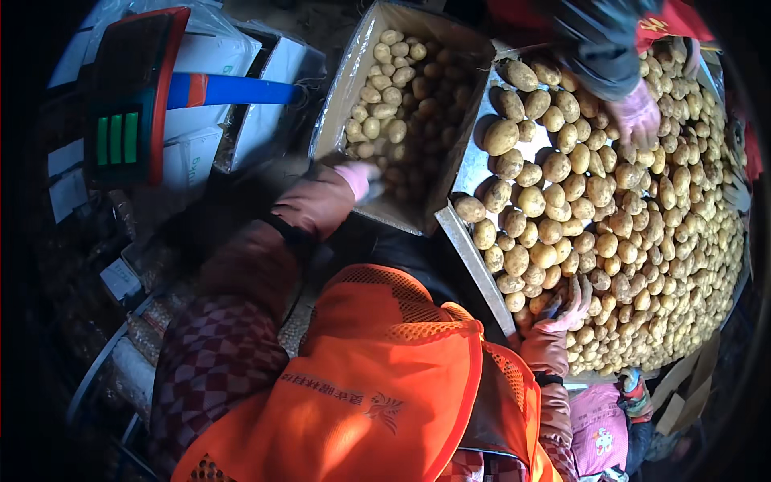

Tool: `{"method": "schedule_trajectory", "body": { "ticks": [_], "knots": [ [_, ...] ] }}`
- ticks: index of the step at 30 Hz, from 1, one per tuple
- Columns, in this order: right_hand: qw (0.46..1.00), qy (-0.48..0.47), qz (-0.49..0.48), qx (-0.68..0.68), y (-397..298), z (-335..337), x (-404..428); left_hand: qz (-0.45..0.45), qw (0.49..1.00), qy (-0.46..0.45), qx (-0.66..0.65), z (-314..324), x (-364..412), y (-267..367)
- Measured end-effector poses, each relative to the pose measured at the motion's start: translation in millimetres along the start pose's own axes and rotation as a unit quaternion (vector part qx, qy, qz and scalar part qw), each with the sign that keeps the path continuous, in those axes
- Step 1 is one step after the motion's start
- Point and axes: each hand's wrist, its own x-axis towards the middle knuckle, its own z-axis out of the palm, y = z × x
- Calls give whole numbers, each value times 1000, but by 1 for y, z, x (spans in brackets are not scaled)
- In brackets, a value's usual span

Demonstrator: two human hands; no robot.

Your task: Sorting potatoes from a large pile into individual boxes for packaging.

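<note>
A metal sorting table [476, 135] is heaped with potatoes [620, 223]. Among those near its lower left edge rests my right hand [569, 307], in a pinkish glove, fingers spread and touching potatoes. My left hand [360, 179], gloved in pink and blurred, is over the near left corner of a lined cardboard box [337, 102]. Whether it holds anything cannot be told. Smaller potatoes [391, 95] cover the bottom of this box, its right half in shadow.
Across the table a co-worker's gloved hand [637, 117] reaches into the potatoes; other workers stand at the far and right sides. White cartons [199, 66] are stacked left, behind a blue-handled device with green bars [117, 138]. Bagged potatoes [144, 331] lie lower left; cardboard [689, 385] lies lower right.
</note>
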Motion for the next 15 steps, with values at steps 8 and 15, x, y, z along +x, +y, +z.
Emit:
{"method": "schedule_trajectory", "body": {
  "ticks": [8,15],
  "knots": [
    [997,-2,-78,-1,5,-2,6,-175,971,5,164,9,-30,-15],
    [997,-13,-80,-13,1,-6,5,84,977,150,126,-31,-5,43]
  ]
}}
